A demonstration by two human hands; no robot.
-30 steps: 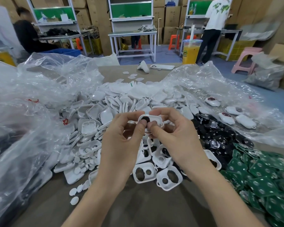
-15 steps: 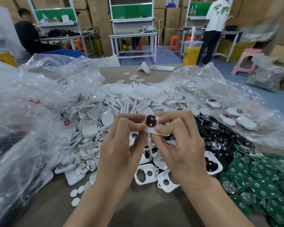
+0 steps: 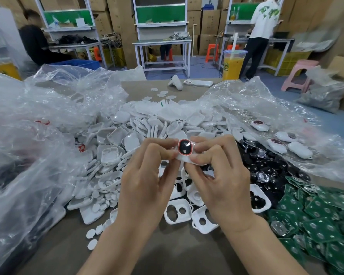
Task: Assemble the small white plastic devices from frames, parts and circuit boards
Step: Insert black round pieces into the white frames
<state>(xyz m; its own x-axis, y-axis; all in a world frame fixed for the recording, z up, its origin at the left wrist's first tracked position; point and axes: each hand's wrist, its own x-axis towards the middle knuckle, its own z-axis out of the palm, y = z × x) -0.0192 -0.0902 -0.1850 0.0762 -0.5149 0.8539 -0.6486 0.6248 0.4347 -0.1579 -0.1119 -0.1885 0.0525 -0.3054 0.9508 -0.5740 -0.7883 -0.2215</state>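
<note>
Flipped face-up now: left hand [image 3: 147, 181] and right hand [image 3: 222, 181] pinch the frame [image 3: 187, 160], dark button [image 3: 185, 147] showing; next, likely press it flush.

Both forearms reach forward; the left hand [image 3: 145, 183] and right hand [image 3: 226, 181] meet close together, curled fingers [image 3: 157, 145] pinching one small white device [image 3: 185, 149] between them.

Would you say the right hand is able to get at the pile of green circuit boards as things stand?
Probably yes, once freed: the right hand pinches the white device together with the left hand, but the green circuit boards lie uncovered just to its right, with nothing standing between.
</note>
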